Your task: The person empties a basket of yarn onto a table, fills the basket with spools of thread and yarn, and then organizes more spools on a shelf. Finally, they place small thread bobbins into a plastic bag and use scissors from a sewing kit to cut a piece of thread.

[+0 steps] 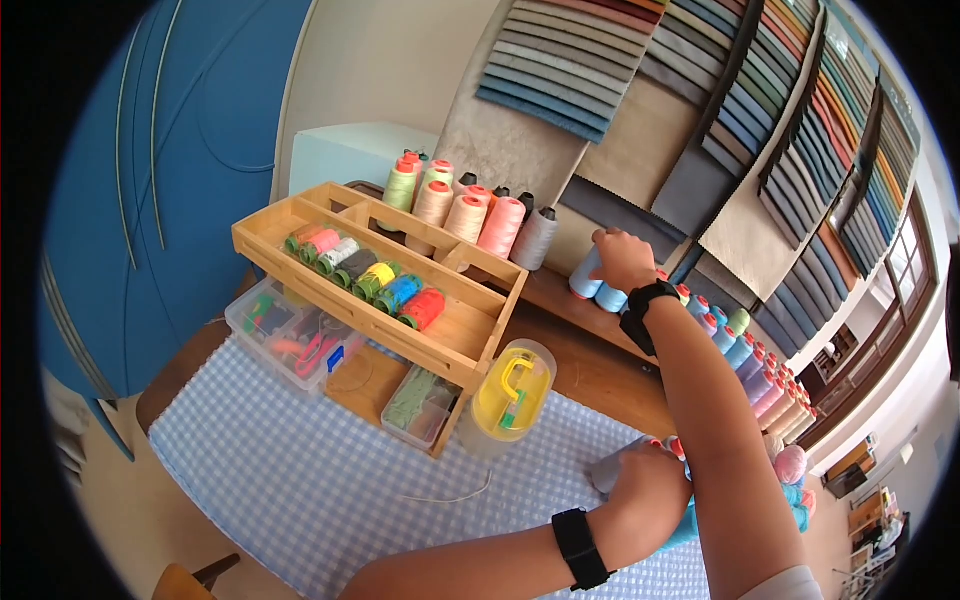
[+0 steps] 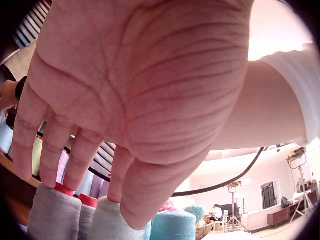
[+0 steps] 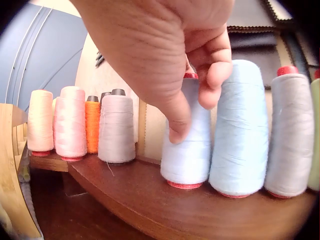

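Observation:
At the wooden ledge, my right hand (image 1: 625, 262) grips the upper part of a light blue cone of thread (image 3: 186, 162). In the right wrist view its thumb lies across the front and curled fingers come round the far side. The cone's red base sits at the ledge. A paler blue cone (image 3: 239, 130) stands close on its right. Over the near end of the checked cloth, my left hand (image 2: 125, 80) reaches down with fairly straight fingers. Its fingertips overlap the tops of a grey cone (image 2: 52, 215) and a whitish cone (image 2: 110, 222); a turquoise cone (image 2: 173, 229) stands beside them.
A wooden rack (image 1: 460, 370) with several small coloured spools stands left of the hands. Clear plastic boxes and a yellow-lidded tub (image 1: 515, 390) sit around it on the checked cloth (image 1: 300, 480). More cones (image 1: 775, 390) line the ledge at right; fabric swatches (image 1: 570, 60) hang behind.

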Tool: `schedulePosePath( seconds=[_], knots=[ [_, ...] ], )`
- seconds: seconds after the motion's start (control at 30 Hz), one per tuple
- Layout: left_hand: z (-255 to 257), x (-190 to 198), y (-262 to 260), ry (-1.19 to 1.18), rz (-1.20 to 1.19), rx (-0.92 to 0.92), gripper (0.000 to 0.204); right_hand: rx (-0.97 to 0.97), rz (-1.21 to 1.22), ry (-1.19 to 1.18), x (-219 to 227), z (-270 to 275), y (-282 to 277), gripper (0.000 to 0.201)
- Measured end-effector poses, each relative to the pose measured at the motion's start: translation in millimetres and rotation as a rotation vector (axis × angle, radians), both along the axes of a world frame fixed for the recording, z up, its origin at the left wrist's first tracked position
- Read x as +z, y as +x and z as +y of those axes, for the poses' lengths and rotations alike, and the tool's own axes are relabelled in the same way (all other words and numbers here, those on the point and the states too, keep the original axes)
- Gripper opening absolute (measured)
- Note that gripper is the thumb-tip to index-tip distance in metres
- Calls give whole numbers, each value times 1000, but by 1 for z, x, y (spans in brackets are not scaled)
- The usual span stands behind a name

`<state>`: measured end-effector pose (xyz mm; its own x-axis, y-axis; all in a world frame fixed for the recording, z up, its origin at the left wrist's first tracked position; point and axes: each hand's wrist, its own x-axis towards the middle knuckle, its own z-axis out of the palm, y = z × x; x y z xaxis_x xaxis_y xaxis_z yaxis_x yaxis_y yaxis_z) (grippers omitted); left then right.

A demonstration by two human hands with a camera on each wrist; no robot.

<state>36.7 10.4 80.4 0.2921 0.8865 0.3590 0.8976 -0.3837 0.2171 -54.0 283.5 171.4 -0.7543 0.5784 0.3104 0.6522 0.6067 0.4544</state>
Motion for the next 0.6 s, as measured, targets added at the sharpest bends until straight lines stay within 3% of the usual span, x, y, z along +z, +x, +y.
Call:
schedulePosePath(
  seconds=[0.37,0.43,0.6],
  knots=[
    [4,-7,0,48,29,-24,16,1,-11,-17,3,-11,3,56],
    [3,-5,-4,33,25,-50,18,108,150,-21,7,-21,9,52],
    [-3,8,-11,-33,39,-77,21,215,177,45,32,-35,46,35]
  ],
)
